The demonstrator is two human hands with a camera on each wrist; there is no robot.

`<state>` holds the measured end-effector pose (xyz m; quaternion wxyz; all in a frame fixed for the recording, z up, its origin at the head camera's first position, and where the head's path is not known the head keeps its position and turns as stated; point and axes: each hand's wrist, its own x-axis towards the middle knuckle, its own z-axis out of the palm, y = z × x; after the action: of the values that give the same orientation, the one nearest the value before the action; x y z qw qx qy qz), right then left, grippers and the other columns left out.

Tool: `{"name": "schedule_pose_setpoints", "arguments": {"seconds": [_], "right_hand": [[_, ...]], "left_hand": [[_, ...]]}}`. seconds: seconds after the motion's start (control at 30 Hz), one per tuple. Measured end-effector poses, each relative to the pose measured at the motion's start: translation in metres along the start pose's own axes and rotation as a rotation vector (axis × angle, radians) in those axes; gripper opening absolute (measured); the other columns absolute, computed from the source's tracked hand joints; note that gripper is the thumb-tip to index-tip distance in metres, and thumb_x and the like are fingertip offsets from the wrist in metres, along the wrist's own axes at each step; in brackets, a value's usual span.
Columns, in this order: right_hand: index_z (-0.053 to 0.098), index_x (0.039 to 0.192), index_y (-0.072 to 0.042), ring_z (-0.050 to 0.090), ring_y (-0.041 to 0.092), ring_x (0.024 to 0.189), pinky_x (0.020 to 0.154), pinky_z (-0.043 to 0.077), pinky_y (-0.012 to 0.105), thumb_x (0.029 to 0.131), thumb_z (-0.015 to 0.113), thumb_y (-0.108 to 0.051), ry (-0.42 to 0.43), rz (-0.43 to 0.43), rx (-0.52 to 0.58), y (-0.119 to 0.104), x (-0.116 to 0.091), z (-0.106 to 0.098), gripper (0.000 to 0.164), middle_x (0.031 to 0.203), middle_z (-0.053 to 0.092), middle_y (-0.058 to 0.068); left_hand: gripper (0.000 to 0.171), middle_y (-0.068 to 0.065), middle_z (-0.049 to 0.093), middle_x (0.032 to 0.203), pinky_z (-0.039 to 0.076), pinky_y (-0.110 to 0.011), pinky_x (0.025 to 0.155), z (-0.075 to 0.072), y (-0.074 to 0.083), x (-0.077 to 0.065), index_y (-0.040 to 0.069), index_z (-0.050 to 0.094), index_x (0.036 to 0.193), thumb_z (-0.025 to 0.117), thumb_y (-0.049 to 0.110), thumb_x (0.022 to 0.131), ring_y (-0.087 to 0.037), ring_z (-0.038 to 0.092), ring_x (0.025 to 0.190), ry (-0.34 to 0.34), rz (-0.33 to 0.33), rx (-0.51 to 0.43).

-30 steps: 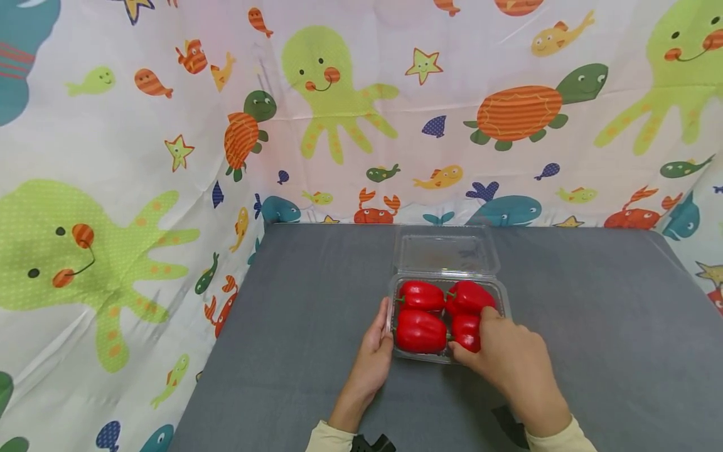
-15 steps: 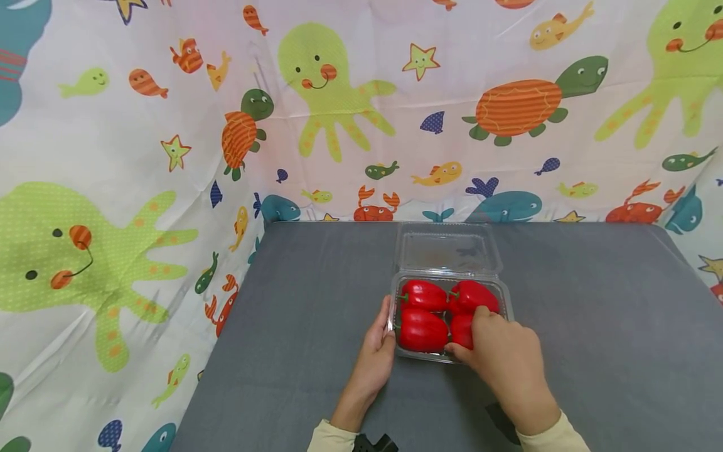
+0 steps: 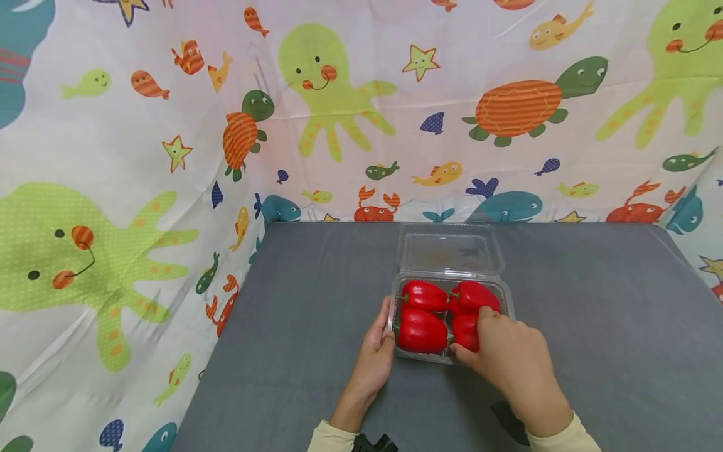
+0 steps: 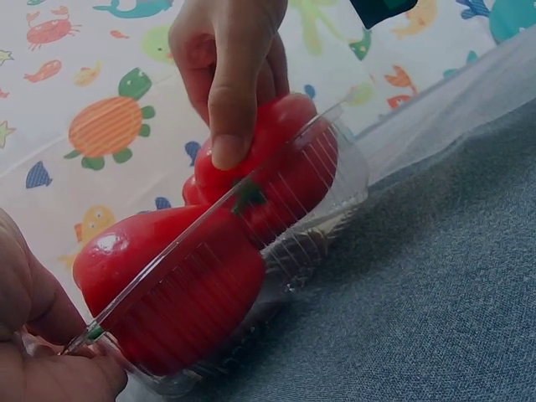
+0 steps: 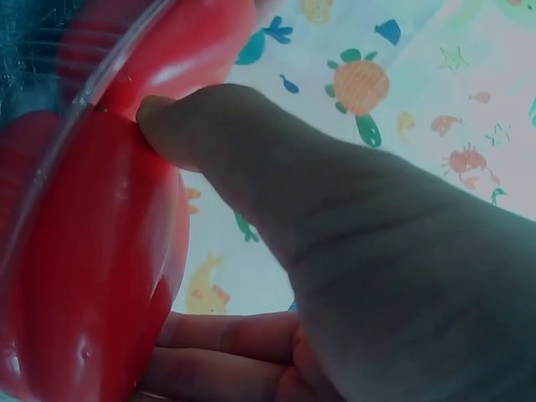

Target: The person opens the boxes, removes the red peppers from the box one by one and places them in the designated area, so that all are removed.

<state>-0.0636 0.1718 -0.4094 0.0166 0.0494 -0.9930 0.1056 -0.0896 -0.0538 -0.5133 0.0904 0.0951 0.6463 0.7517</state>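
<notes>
A clear plastic clamshell container (image 3: 429,358) lies on the grey table with several red bell peppers in two rows. My left hand (image 3: 373,355) holds its left side; in the left wrist view, thumb and fingers (image 4: 63,377) pinch the rim. The front right bell pepper (image 3: 465,333) sits inside the container, and my right hand (image 3: 516,364) grips it from above and the right, partly hiding it. Its thumb lies near the green stem. Beside it is the front left bell pepper (image 3: 422,331). Behind are the back left (image 3: 425,296) and back right bell peppers (image 3: 473,296).
The container's lid (image 3: 450,248) is folded back flat toward the rear edge of the grey table (image 3: 316,301). A curtain (image 3: 350,182) printed with sea animals hangs behind the table and along its left side.
My right hand shifted slightly left over the front right bell pepper, then came back a little to the right. The left hand keeps its hold on the container.
</notes>
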Motion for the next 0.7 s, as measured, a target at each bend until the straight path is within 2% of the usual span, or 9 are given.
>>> {"name": "schedule_pose_setpoints", "arguments": {"seconds": [0.2, 0.43, 0.7], "right_hand": [[0.065, 0.100, 0.004, 0.050, 0.019, 0.051, 0.048, 0.053, 0.038, 0.072, 0.092, -0.048, -0.053, 0.022, 0.053, 0.006, 0.000, -0.001, 0.065, 0.060, 0.055, 0.004], [0.063, 0.120, 0.008, 0.061, 0.022, 0.063, 0.058, 0.062, 0.045, 0.069, 0.092, -0.050, -0.164, 0.074, 0.121, 0.014, 0.005, -0.010, 0.083, 0.078, 0.070, 0.009], [0.060, 0.132, 0.010, 0.064, 0.022, 0.068, 0.058, 0.063, 0.045, 0.071, 0.091, -0.052, -0.180, 0.090, 0.155, 0.018, 0.006, -0.015, 0.093, 0.089, 0.073, 0.013]], "left_hand": [[0.068, -0.004, 0.014, 0.177, 0.022, -0.033, 0.127, 0.000, 0.000, -0.002, 0.008, 0.013, 0.170, 0.036, -0.006, 0.108, -0.026, 0.013, 0.163, 0.001, -0.010, -0.024], [0.068, -0.002, 0.017, 0.177, 0.023, -0.032, 0.126, 0.001, 0.002, -0.002, 0.010, 0.014, 0.170, 0.037, -0.005, 0.108, -0.023, 0.015, 0.163, 0.008, -0.012, -0.028], [0.068, -0.001, 0.016, 0.177, 0.023, -0.031, 0.126, 0.001, 0.002, -0.001, 0.008, 0.013, 0.170, 0.036, -0.007, 0.108, -0.021, 0.014, 0.163, 0.006, -0.013, -0.031]]}}
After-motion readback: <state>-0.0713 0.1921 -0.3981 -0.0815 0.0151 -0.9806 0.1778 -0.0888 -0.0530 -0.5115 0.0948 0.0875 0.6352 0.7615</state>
